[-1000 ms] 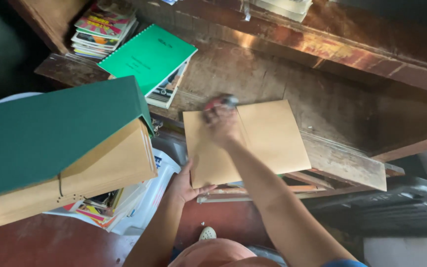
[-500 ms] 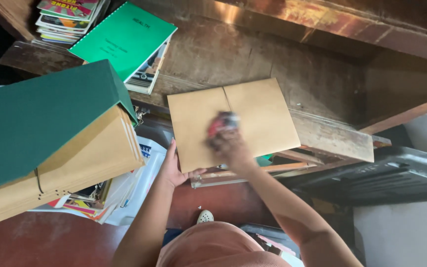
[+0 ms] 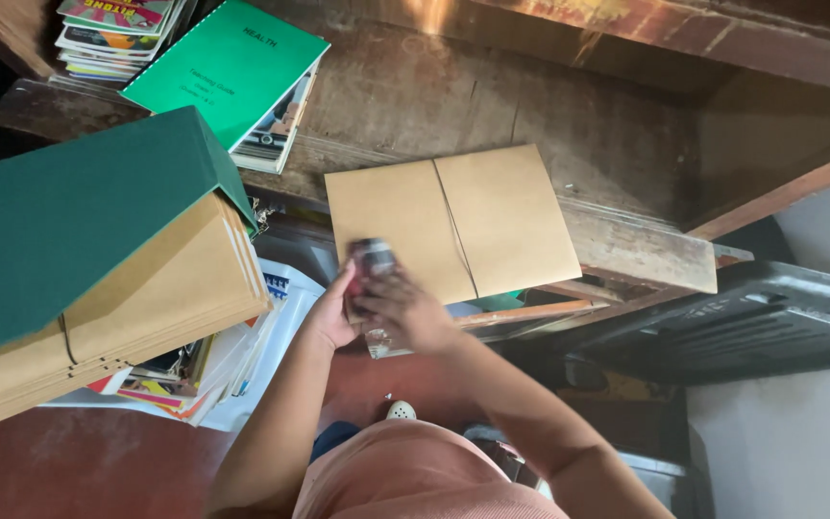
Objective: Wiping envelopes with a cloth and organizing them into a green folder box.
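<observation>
Presently, right hand (image 3: 405,309) grips 1 small dark object (image 3: 372,259) (blurred) at the brown envelope (image 3: 453,221); left hand (image 3: 330,315), fingers curled, holds the envelope's near edge.

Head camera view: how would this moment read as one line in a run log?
right hand: holds small dark object | left hand: grips brown envelope edge | envelope: flat on wooden shelf | nearby: green-covered folder stack

Worn wooden shelf (image 3: 549,86) under warm light, reddish-brown floor (image 3: 60,471) below, pale wall (image 3: 799,442) at right.
</observation>
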